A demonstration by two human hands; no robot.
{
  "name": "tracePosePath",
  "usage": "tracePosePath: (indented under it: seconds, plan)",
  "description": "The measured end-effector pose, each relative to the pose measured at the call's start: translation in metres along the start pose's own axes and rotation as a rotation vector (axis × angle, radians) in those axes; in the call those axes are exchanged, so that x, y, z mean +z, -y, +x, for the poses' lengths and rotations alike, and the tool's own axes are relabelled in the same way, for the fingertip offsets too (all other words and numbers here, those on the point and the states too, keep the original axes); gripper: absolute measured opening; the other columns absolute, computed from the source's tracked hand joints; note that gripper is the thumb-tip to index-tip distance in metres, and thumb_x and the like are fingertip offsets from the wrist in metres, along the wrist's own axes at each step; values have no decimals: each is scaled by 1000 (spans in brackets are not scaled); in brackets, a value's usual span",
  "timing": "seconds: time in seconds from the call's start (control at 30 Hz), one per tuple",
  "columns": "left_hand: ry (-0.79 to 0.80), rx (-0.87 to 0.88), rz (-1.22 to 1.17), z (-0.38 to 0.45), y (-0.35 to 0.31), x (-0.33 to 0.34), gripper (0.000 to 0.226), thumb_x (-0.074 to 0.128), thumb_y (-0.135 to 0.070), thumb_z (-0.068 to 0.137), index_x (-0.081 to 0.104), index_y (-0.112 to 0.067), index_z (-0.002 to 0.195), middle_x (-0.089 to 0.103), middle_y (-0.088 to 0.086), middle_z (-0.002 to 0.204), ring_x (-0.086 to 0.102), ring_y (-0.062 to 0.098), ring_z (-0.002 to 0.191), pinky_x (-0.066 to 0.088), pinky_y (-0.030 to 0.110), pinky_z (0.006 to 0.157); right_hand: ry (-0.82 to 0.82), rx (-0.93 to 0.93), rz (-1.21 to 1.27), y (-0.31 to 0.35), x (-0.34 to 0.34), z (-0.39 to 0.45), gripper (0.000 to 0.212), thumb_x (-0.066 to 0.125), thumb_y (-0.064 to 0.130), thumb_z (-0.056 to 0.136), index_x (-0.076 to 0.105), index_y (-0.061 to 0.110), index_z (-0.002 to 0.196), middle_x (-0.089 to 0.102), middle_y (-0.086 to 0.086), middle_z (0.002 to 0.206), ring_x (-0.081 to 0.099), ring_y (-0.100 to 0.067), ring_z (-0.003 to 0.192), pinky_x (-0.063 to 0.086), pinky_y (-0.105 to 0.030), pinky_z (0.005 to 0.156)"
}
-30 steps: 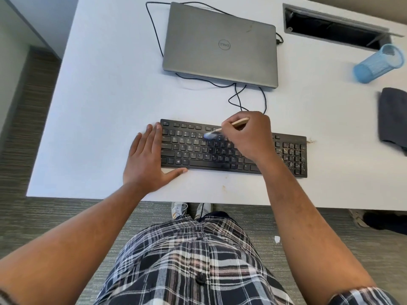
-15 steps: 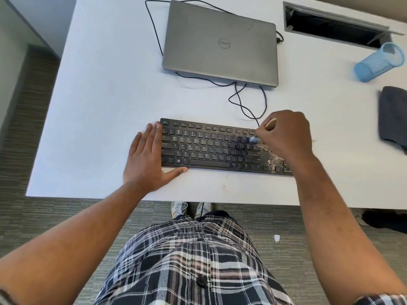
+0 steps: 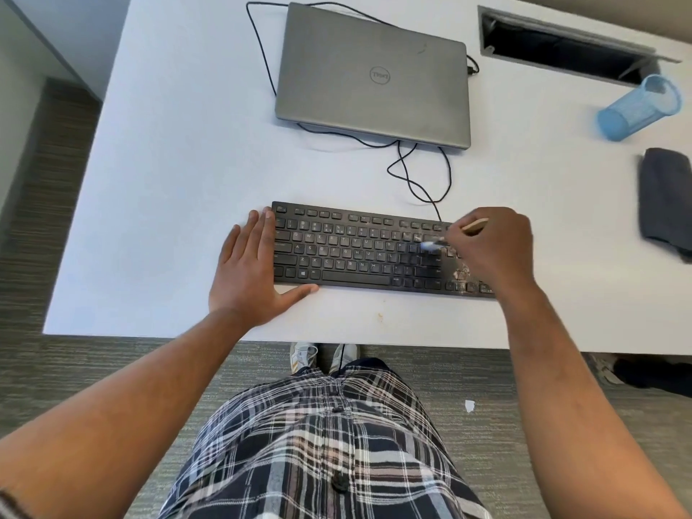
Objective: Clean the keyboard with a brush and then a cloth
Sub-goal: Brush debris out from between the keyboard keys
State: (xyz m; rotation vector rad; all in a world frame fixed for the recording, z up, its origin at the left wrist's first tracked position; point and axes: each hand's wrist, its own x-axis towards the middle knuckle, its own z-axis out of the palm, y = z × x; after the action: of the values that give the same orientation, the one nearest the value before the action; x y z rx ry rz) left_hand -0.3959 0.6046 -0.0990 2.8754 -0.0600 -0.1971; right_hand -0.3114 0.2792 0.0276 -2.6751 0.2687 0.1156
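1. Right hand (image 3: 494, 249) curled round a thin wooden-handled brush (image 3: 475, 225), blurred bristles on the right-centre keys.
2. Left hand (image 3: 249, 273) flat, fingers straight, pressing the left end of the black flat-keyed keyboard (image 3: 348, 252).
3. Folded dark cloth (image 3: 664, 196) lies far right on the smooth white desk (image 3: 179, 181), well apart.

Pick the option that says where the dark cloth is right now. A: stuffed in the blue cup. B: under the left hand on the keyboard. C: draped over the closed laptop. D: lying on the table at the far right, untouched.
D: the dark cloth lies on the table at the right edge of view, apart from both hands, while the right hand holds the brush on the keyboard.
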Motion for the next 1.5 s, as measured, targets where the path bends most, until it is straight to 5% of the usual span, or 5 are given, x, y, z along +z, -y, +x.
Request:
tracePosePath:
  seconds: [0.17,0.37,1.1,1.33,1.5]
  plan:
    - [-4,-2,-1,0,0,0,135,39,-98,78,-10,-9,167,6,10,177,-1,23,164,2,43,133,-64,20,46,10,-6,-1,10,72,25,79,76,22,71,67,14,58,66,-9,63,52,-26,61]
    - [-4,-6,-6,0,-1,-2,136,37,-99,77,-8,-8,168,7,11,177,0,23,164,3,43,133,249,-192,169,49,31,-15,11,74,26,83,80,25,73,68,11,56,53,-3,45,45,-25,49]
    - [-15,3,-10,0,1,0,136,40,-98,77,-4,-7,168,10,12,177,2,24,164,7,46,133,-11,-237,170,48,36,-12,14,71,25,88,79,22,77,66,25,64,64,-1,64,49,-21,60]
    - [-17,3,-19,-1,0,-1,136,40,-99,77,-4,-7,168,9,12,177,2,24,164,8,46,133,270,-234,81,34,28,-19,12,72,26,84,78,26,72,67,16,58,58,2,49,34,-9,46]
    - [-12,1,-12,-1,-1,-1,136,38,-99,77,-4,-7,168,8,11,177,2,23,164,7,46,133,168,-234,201,32,20,-15,13,74,25,88,80,25,77,69,17,63,61,0,55,40,-12,51]
